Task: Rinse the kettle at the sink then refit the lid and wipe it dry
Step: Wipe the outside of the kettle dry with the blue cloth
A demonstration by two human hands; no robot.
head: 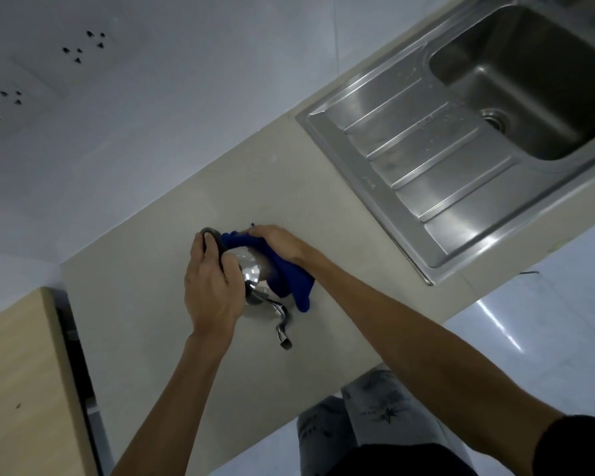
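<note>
Steel sink (pixel 392 187) at the bench's (pixel 145 255) right end, drain (pixel 493 120) in its basin. Mid-bench stands the kettle (pixel 251 269): the left hand (pixel 210 286) grips its black handle (pixel 217 239), and the right hand (pixel 277 242) clutches a blue cloth (pixel 292 280) against its dome.

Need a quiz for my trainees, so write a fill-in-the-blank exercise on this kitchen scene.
The left hand grips the kettle's black ____.
The right hand holds a ____ cloth against the kettle.
The kettle stands on the ____, apart from the sink.
Missing words: handle, blue, counter.
</note>
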